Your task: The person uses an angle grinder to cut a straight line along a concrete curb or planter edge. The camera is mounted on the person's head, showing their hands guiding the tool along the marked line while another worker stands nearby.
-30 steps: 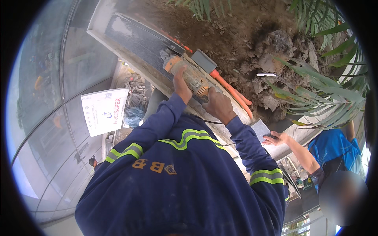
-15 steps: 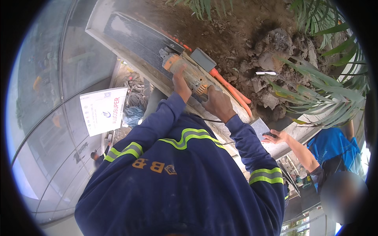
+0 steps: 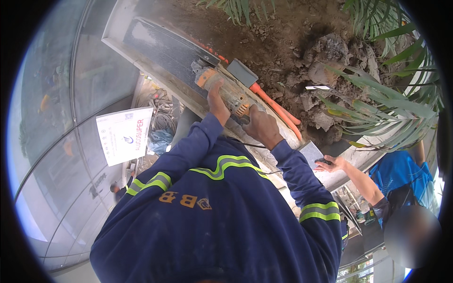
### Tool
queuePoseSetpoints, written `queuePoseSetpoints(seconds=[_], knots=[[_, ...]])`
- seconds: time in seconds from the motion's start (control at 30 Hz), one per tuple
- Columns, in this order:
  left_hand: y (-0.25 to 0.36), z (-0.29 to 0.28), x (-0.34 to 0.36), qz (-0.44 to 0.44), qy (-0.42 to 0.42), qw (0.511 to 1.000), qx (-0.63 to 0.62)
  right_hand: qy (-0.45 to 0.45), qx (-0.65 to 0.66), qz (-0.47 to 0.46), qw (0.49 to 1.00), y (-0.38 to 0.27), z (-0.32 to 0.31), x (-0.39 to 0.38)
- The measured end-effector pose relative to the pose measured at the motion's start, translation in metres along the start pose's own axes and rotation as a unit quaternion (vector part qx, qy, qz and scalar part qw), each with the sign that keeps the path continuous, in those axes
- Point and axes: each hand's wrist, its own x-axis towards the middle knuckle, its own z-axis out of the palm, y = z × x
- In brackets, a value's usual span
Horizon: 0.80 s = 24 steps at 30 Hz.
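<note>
Both my hands grip a dusty orange-and-grey angle grinder (image 3: 232,95). My left hand (image 3: 218,104) is wrapped round the body near the front, and my right hand (image 3: 264,126) is closed on the rear end. A thin black cord runs from beneath my right hand. The grinder's head lies at the near end of a dark, dust-coated stone slab (image 3: 163,45) on top of a low ledge; its disc is hard to make out. Just right of the grinder lies a mallet (image 3: 242,72) with a grey block head and orange handle.
A co-worker's hand (image 3: 331,164) rests at a grey tile piece (image 3: 311,153) on the ledge at right. Soil, clods and long-leaved plants (image 3: 391,111) fill the far right. At left stand a white printed panel (image 3: 124,136), coiled cable (image 3: 163,113) and glass wall panels (image 3: 52,85).
The view has shifted very slightly. My hands and the grinder stay in nearly the same place on the ledge, with the same grip.
</note>
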Motion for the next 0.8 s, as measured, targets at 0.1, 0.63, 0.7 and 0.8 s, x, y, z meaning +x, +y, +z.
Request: queuePoseSetpoints(seconds=[0.1,0.63,0.7,0.8], knots=[[0.002,-0.003,0.000,0.015,-0.016,1.000,-0.003,0.008,-0.006,-0.003,1.000,-0.002,-0.002,-0.005],[0.148,-0.046,0.000,0.140,-0.051,0.986,-0.070,0.221,0.137,-0.162,0.952,-0.096,-0.046,0.115],[0.163,-0.055,-0.005,0.152,-0.064,0.984,-0.069,0.302,0.122,-0.182,0.928,-0.112,-0.053,0.143],[0.178,-0.066,-0.014,0.171,-0.072,0.979,-0.082,0.355,0.063,-0.194,0.912,-0.122,-0.043,0.204]])
